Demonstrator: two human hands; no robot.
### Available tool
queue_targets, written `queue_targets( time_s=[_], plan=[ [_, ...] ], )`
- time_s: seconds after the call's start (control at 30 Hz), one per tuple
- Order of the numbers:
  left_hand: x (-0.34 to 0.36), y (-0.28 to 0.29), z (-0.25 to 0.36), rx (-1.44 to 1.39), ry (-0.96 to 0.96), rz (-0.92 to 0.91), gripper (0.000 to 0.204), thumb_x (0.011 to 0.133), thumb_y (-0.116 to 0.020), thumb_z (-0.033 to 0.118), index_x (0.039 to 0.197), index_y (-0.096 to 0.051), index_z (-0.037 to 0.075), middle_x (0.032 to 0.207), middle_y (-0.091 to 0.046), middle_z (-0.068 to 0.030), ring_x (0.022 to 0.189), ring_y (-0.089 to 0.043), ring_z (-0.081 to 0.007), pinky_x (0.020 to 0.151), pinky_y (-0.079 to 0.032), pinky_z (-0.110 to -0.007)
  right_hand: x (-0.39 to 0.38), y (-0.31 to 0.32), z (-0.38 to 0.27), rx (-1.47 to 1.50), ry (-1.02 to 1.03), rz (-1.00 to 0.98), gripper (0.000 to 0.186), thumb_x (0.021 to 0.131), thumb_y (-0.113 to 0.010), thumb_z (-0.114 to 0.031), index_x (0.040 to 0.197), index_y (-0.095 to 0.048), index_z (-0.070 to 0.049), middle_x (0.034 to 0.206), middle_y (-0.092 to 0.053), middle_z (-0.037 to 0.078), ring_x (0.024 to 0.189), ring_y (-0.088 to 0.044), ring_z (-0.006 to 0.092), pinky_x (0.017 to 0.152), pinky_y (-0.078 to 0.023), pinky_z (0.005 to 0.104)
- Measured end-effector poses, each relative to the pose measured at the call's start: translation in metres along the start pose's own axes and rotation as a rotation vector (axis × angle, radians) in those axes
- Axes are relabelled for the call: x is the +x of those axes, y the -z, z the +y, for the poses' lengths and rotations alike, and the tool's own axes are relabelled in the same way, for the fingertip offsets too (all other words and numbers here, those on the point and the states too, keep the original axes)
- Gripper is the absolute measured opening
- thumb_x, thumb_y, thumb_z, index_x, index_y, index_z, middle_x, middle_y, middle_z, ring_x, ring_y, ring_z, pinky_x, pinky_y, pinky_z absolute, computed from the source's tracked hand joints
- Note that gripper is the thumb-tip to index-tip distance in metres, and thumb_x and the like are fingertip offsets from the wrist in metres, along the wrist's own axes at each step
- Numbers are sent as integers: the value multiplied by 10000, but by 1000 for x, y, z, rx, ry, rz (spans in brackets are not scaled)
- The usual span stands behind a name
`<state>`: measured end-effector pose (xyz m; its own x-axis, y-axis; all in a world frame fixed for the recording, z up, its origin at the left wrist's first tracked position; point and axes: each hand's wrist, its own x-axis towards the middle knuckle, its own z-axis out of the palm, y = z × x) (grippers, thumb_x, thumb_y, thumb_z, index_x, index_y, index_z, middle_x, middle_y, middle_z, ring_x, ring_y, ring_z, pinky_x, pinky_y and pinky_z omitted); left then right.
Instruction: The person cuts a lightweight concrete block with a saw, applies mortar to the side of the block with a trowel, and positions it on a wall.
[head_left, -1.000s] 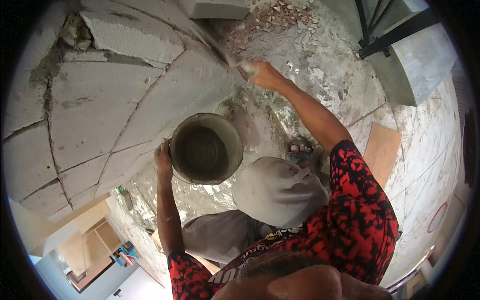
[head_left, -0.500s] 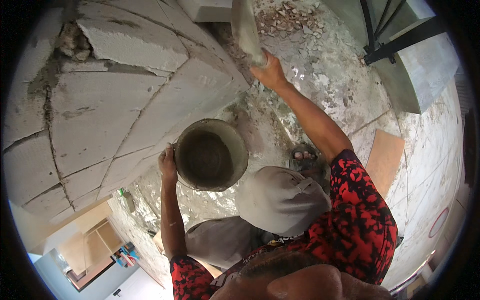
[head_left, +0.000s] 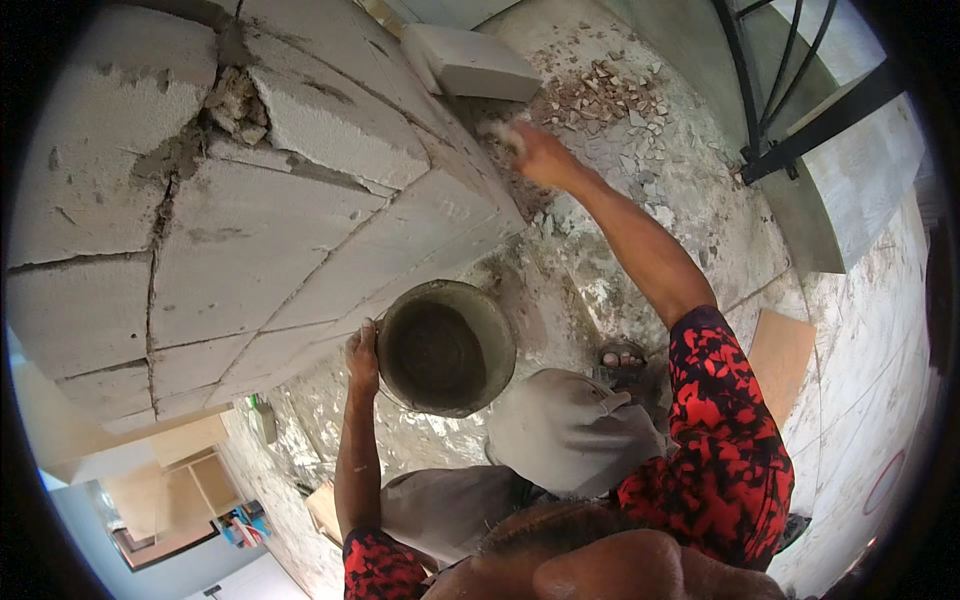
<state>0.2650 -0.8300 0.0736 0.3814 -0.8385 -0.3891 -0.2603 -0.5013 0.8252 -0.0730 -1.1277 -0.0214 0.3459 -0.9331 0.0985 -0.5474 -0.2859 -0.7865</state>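
My left hand grips the rim of a round grey mortar bucket from its left side. The bucket tilts so that its mouth faces me; its dark inside has mortar-coloured residue on the walls. Stretched far forward beside the wall's end, my right hand is closed, slightly blurred, around a pale, cement-coated handle. That handle belongs to a flat trowel whose blade is hardly visible now. Close to this hand a pale block juts out near the wall foot.
The pale block wall rises on the left, with mortar joints and a broken gap. Rubble lies on the dusty floor ahead. A black metal railing stands at the right, and a brown board lies below it.
The trowel's broad blade, plainly seen before, has swung largely out of sight. The whole view has shifted, bringing more of the pale block and rubble in. My left hand still holds the bucket.
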Motion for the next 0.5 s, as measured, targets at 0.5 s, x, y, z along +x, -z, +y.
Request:
queue_targets(
  time_s=[0.5],
  plan=[
    [-10, 6, -4, -67, 46, 83, 484, 956, -469, 431, 980, -678, -5, 812, -656, -41, 693, -572, -111, 637, -461, -251, 60, 60, -57, -118, 72, -241, 443, 755, -616, -155, 1158, -522, 1, 973, -623, 249, 862, -619, 355, 720, -494, 415]
  ],
)
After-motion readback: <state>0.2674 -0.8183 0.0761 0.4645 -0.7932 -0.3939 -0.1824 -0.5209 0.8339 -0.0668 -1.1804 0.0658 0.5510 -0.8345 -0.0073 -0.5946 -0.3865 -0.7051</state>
